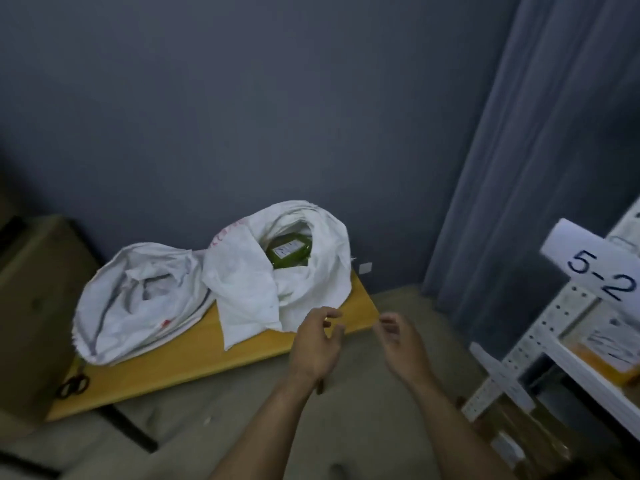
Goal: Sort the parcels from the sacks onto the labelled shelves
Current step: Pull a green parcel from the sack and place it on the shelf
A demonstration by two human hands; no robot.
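Observation:
Two white woven sacks lie on a low yellow board (194,362). The left sack (138,299) gapes open, its contents unclear. Inside the mouth of the right sack (284,268) shows a green parcel (287,255) with a white label. My left hand (317,344) hovers just in front of the right sack, fingers loosely curled, holding nothing. My right hand (401,342) hangs beside it to the right, also empty with relaxed fingers. A white metal shelf (540,344) stands at the right, with a paper label reading 5-2 (602,271).
An orange parcel (606,351) with a white label lies on the shelf at the right edge. A grey curtain (519,168) hangs behind the shelf. A brown cardboard box (34,306) stands at the left. Scissors (72,384) lie on the board's left end.

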